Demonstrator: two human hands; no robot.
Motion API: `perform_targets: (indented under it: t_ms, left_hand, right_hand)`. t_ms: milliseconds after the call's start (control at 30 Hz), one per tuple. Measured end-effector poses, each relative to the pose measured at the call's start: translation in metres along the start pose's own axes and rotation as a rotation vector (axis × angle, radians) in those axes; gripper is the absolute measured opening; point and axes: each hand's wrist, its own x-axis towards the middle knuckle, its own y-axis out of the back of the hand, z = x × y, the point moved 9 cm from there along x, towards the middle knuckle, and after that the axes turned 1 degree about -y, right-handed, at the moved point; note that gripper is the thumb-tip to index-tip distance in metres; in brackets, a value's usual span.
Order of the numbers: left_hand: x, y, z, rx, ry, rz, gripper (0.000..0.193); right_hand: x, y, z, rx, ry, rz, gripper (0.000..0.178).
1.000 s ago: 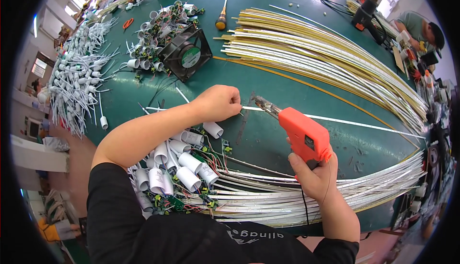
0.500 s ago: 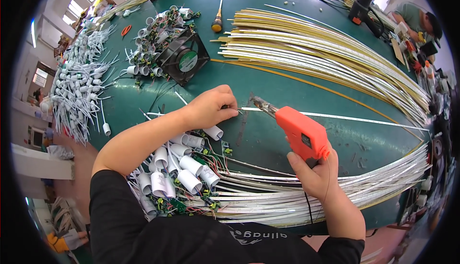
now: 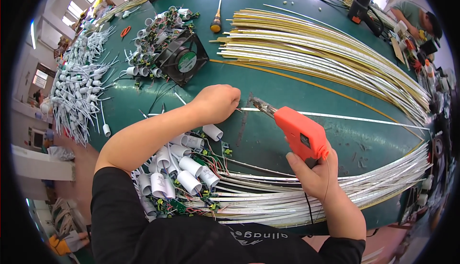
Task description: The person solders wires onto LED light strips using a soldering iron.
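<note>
The narrow white strip (image 3: pixel 357 120), slim and flat with small marks along its length, lies across the green table (image 3: pixel 268 151). The left hand (image 3: pixel 218 103) has its fingers curled closed at the strip's left end; what they pinch is hidden. The right hand (image 3: pixel 314 175) wraps round the handle of a bright orange-red soldering gun (image 3: pixel 301 129), smooth-bodied, its metal front dark and stained, angled over the strip.

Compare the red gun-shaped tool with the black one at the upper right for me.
The red tool is in the right hand; the black tool rests unheld on the green table. The red tool has a slim metal front; the black tool's nozzle is thick. Both look gun-shaped.
</note>
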Motion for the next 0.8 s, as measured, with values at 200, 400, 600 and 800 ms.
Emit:
perform_targets:
  t_ms: [200, 400, 600, 800]
  left_hand:
    - [-0.008, -0.002, -0.012, -0.304, 0.111, -0.028, 0.009]
    - [-0.007, -0.001, -0.003, -0.267, -0.065, 0.012, 0.009]
    - [-0.003, -0.006, -0.001, -0.154, -0.049, -0.044, 0.009]
    - [0.000, -0.009, -0.002, -0.122, -0.011, -0.054, 0.010]
  right_hand:
    - [0.000, -0.002, 0.009, 0.071, -0.022, 0.022, 0.046]
    - [0.000, -0.007, 0.017, 0.124, -0.130, 0.006, 0.042]
    - [-0.001, -0.011, 0.019, 0.170, -0.172, 0.018, 0.040]
    - [0.000, -0.012, 0.019, 0.156, -0.210, -0.009, 0.037]
